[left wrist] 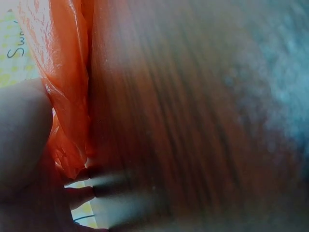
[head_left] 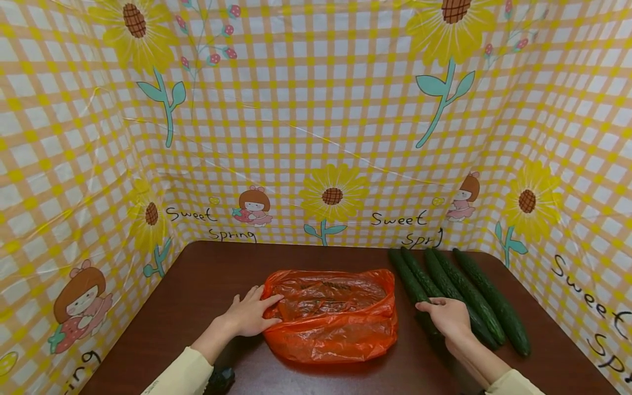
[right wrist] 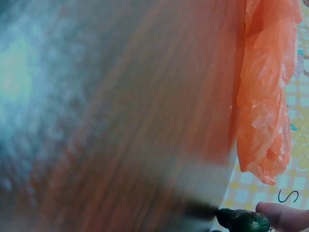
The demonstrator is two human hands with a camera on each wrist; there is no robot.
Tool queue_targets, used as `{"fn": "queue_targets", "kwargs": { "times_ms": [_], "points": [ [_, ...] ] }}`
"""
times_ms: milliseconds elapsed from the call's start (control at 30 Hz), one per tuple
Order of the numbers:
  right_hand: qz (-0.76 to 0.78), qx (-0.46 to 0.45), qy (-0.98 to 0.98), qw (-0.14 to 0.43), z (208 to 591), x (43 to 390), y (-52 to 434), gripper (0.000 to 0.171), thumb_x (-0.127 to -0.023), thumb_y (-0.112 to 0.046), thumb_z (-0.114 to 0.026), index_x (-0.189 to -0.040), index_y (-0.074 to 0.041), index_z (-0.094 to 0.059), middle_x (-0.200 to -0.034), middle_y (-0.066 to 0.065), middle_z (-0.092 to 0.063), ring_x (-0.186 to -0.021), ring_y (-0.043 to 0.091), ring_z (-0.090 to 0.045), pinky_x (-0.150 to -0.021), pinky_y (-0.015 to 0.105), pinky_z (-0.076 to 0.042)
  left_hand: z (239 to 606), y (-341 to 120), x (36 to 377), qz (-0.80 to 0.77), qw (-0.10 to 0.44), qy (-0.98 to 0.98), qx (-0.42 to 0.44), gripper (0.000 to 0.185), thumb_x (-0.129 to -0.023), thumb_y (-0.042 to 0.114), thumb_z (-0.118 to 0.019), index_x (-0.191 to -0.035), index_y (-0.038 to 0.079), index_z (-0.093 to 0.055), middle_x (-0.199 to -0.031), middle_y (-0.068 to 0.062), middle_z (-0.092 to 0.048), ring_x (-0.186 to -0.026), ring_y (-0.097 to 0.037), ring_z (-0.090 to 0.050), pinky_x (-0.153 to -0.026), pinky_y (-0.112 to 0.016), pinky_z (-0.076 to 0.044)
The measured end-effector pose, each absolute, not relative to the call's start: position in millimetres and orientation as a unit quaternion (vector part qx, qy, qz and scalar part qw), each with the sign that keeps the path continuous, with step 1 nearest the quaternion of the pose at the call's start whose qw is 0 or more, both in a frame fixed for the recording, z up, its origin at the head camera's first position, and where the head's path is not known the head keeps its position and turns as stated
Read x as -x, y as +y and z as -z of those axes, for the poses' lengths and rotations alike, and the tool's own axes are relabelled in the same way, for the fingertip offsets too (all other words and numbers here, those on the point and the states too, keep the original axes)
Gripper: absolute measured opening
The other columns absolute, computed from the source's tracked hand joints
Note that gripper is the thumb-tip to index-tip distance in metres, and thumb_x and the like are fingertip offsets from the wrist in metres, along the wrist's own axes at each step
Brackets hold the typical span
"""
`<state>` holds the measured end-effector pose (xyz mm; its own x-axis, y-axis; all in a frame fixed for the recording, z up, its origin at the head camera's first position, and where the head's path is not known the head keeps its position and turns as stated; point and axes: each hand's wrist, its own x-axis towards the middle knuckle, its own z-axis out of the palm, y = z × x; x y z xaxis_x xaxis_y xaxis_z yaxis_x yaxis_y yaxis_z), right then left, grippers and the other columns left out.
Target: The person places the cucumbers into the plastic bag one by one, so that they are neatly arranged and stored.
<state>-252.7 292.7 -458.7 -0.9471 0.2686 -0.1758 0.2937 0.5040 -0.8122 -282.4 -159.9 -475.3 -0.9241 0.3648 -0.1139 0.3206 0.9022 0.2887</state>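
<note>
While the left hand (head_left: 249, 317) lies flat on the orange plastic bag (head_left: 332, 314) mid-table, the right hand (head_left: 446, 316) curls over one cucumber (head_left: 413, 285), which might roll off if gripped loosely.

Backdrop and work surface

I see a dark wooden table (head_left: 207, 274) enclosed by a sunflower-print checked cloth (head_left: 316, 126) beyond the hands.

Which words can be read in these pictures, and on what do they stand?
"Sweet Spring": on the checked cloth, left back, at.
"Sweet Spr": same cloth, right back, end hidden by the cucumbers.
"Sweet Sp": right wall, cut off.
Dark print on the orange bag: unreadable.
</note>
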Motion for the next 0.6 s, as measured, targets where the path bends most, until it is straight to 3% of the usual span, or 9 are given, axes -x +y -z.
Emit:
{"fn": "queue_targets", "kwargs": {
  "times_ms": [400, 600],
  "points": [
    [0.488, -0.160, 0.858, 0.029, 445.6, 249.5, 301.1, 0.073, -0.093, -0.042, -0.069, -0.143, 0.008, -0.049, -0.152, 0.032, -0.038, -0.135, 0.052, -0.037, -0.085, 0.050, -0.051, 475.9, -160.2, 282.3, -0.139, 0.081, 0.971, -0.178, 0.063, -0.094, 0.050, -0.065, -0.150, 0.027, -0.049, -0.161, -0.021, -0.030, -0.150, -0.044, -0.024, -0.110, -0.077, -0.018],
    [0.491, -0.154, 0.857, 0.027, 439.4, 247.7, 304.8, 0.071, -0.092, -0.039, -0.070, -0.142, 0.007, -0.051, -0.154, 0.033, -0.034, -0.127, 0.047, -0.044, -0.067, 0.037, -0.049, 476.8, -160.4, 283.2, -0.137, 0.081, 0.971, -0.181, 0.063, -0.094, 0.050, -0.064, -0.150, 0.027, -0.049, -0.161, -0.021, -0.029, -0.151, -0.044, -0.024, -0.110, -0.077, -0.019]
  ]
}}
